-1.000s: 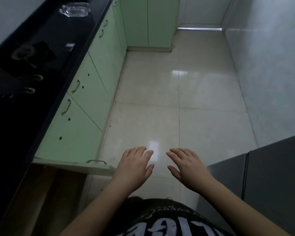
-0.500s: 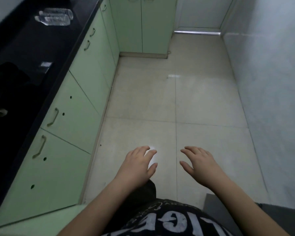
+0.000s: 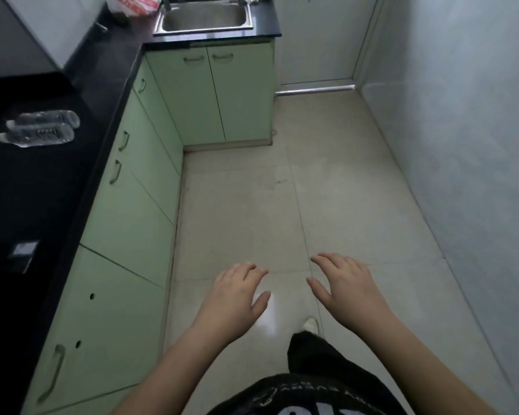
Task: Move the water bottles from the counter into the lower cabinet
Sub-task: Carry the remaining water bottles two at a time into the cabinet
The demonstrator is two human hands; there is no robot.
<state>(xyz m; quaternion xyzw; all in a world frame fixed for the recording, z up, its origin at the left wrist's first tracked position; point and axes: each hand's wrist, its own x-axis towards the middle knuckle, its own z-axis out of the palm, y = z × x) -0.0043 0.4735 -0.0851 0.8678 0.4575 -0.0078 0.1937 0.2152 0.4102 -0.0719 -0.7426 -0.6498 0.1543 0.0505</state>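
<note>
We stand in a narrow kitchen, its pale tiled floor (image 3: pixel 327 187) running ahead to a corner where a steel sink (image 3: pixel 205 17) is set into the black worktop (image 3: pixel 42 187). That worktop runs down our left side over a row of green lower cabinets (image 3: pixel 138 211), every door in view closed. Two clear water bottles (image 3: pixel 39 128) lie on their sides on the worktop, touching flank to flank, their long axes running roughly left to right across our view, with what look like the cap ends pointing toward the wall and the bases toward the worktop's front edge. They sit ahead and well to the left of both hands, and higher in the view. The left hand (image 3: pixel 237 298) is the nearer of the two; the right hand (image 3: pixel 345 289) hangs beside it, farther from the worktop. Both hands are raised in front of us over the floor, palms down, fingers loosely spread and slightly bent, holding nothing and well apart from any object. By our reading, the reach has not begun: a step forward and a swing left would bring the left hand across the bottles' length, suiting a grip around the middle of the nearer one.
</note>
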